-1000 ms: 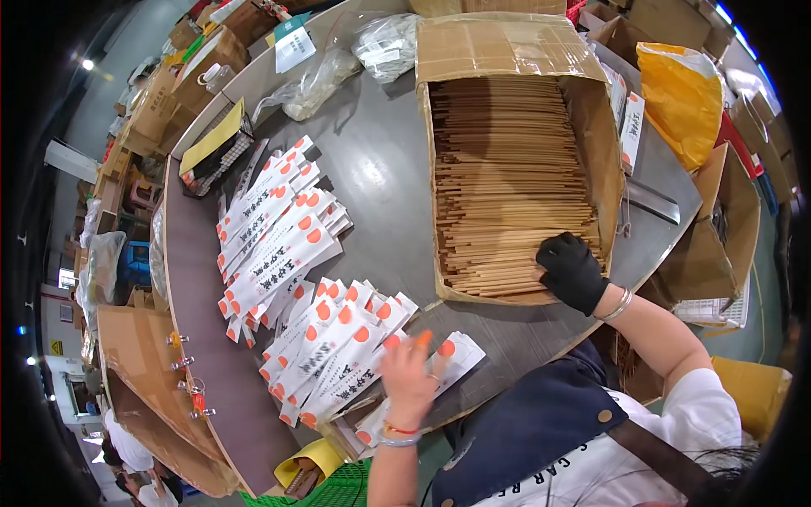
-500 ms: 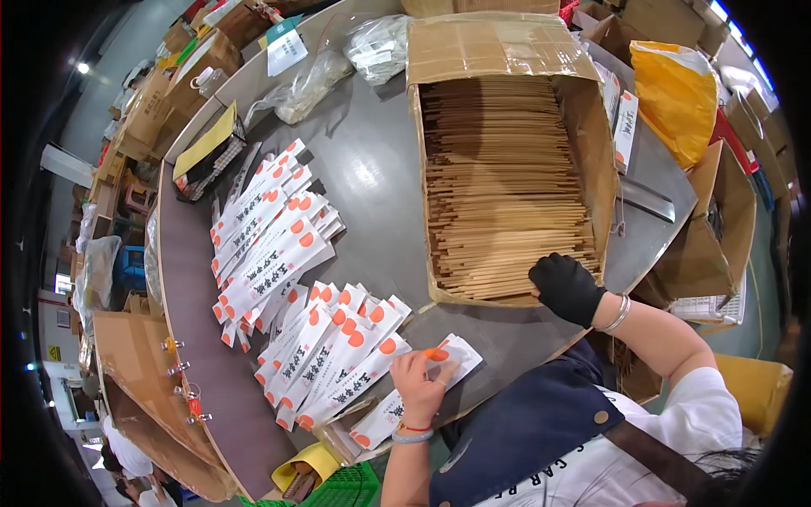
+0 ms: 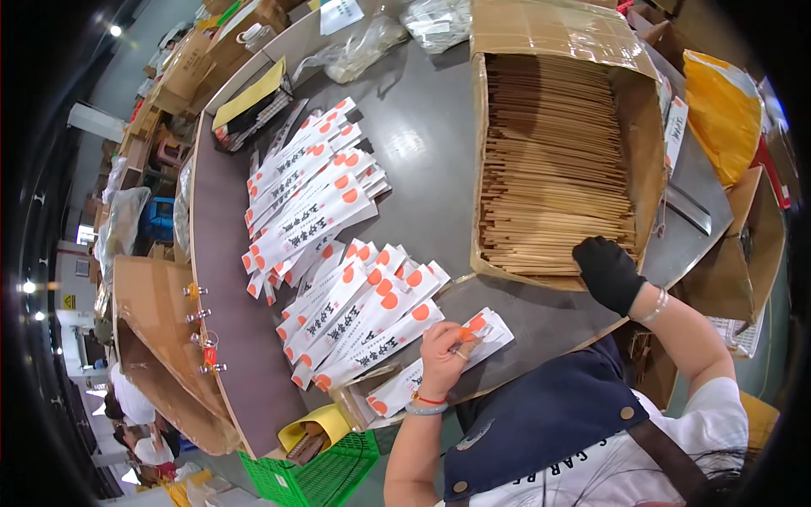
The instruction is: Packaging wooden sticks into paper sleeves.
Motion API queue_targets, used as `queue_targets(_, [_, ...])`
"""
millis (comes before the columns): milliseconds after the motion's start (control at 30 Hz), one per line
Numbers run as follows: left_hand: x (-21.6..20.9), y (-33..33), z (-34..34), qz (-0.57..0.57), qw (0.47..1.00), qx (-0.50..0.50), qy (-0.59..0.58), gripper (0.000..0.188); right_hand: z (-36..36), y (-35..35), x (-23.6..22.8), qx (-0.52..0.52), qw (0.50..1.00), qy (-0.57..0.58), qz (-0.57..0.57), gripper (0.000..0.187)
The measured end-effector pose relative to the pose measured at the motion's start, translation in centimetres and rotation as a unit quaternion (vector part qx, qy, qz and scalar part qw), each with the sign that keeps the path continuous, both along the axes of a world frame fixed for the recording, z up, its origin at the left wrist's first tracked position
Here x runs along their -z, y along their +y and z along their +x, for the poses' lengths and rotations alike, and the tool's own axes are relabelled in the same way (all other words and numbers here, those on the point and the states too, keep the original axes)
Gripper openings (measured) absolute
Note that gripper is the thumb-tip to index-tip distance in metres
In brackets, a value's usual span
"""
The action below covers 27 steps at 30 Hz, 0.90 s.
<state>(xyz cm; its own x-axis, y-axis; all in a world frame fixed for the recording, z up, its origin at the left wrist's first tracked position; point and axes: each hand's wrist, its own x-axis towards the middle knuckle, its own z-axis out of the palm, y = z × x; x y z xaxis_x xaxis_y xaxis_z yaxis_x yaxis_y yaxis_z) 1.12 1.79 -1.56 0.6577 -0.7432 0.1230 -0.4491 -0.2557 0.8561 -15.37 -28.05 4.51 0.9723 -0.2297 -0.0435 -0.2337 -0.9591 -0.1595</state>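
My left hand [image 3: 443, 355], with an orange cover on one fingertip, pinches the top of a small stack of white paper sleeves [image 3: 401, 390] at the table's near edge. In a black glove, my right hand [image 3: 610, 275] is curled at the near right corner of an open cardboard box [image 3: 557, 25]. Thin wooden sticks [image 3: 549, 241] fill this box in dense rows. The right fingertips are hidden behind the glove, against the stick ends. Left of my left hand lie two fanned heaps of white sleeves with orange dots, a nearer heap [image 3: 359, 317] and a farther heap [image 3: 308, 203].
Clear plastic bags [image 3: 363, 52] lie at the grey table's [image 3: 414, 144] far side. A dark holder with a yellow top [image 3: 251, 97] stands at the left rim. Below the near edge is a green crate [image 3: 312, 477]. A yellow sack [image 3: 722, 110] and open cartons [image 3: 743, 245] flank the right.
The whole view has shifted, so the table and box appear farther right and higher. My left hand stays on the sleeve stack, and my right hand stays at the box's near right corner.
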Motion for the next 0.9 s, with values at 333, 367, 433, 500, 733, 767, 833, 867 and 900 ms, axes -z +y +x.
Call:
queue_targets(333, [-2.2, -0.5, 0.0, 0.010, 0.999, 0.046, -0.006, 0.019, 0.1, 2.6, -2.4, -0.105, 0.991, -0.026, 0.074, 0.023])
queue_targets(367, [-2.5, -0.8, 0.1, 0.017, 0.998, 0.053, -0.030, 0.017, 0.2, 2.8, -1.7, -0.119, 0.990, -0.040, 0.067, 0.025])
queue_targets(433, [-3.4, -1.7, 0.1, 0.021, 0.996, 0.063, -0.054, 0.016, 0.6, 2.9, -1.7, -0.127, 0.989, -0.055, 0.054, 0.026])
queue_targets(500, [-4.0, -2.4, 0.0, 0.029, 0.994, 0.070, -0.079, 0.015, 1.6, 3.4, -2.5, -0.149, 0.987, -0.029, 0.049, 0.022])
queue_targets(733, [-5.7, -3.7, 0.3, 0.018, 0.963, 0.070, -0.259, 0.019, 2.4, 2.6, -2.6, 0.046, 0.957, -0.105, 0.265, 0.046])
queue_targets(767, [-6.6, -4.7, -0.2, 0.008, 0.962, 0.076, -0.261, 0.019, 1.7, 4.0, 0.1, 0.065, 0.898, -0.267, 0.343, 0.056])
queue_targets(833, [-8.6, -7.1, -1.6, 0.025, 0.933, 0.195, -0.300, 0.022, 1.6, 6.7, -0.2, -0.084, 0.947, -0.162, 0.266, 0.062])
queue_targets(867, [-7.5, -6.9, -1.4, -0.026, 0.938, 0.191, -0.287, 0.031, 3.3, 6.7, -2.7, -0.120, 0.922, -0.177, 0.323, 0.062])
queue_targets(900, [-7.0, -6.2, 0.2, -0.025, 0.938, 0.187, -0.290, 0.031, 5.1, 5.5, -4.7, -0.157, 0.892, -0.188, 0.379, 0.061])
